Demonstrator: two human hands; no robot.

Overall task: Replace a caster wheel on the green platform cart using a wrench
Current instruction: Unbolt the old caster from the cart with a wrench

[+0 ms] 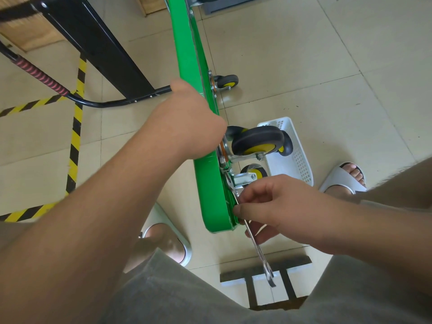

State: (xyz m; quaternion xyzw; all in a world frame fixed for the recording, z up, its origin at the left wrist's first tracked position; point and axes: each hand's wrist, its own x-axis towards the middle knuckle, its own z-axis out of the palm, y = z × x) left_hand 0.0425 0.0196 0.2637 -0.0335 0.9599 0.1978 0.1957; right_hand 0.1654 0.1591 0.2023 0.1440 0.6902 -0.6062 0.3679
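- Head view: the left hand [187,122] is gripping the upended green cart [210,195] at centre; the right hand [275,206], at 5 o'clock, is pinching the wrench [259,251] against the caster wheel [254,173] mount.
- The wrench is looking stiff and slick, likely turning better held lower.

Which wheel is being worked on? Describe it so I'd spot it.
Find the green cart tipped on its edge. Follow its underside down to the near end: the wheel there, dark with a yellow hub, is the lowest. Only its bracket has the silver wrench reaching up to it.
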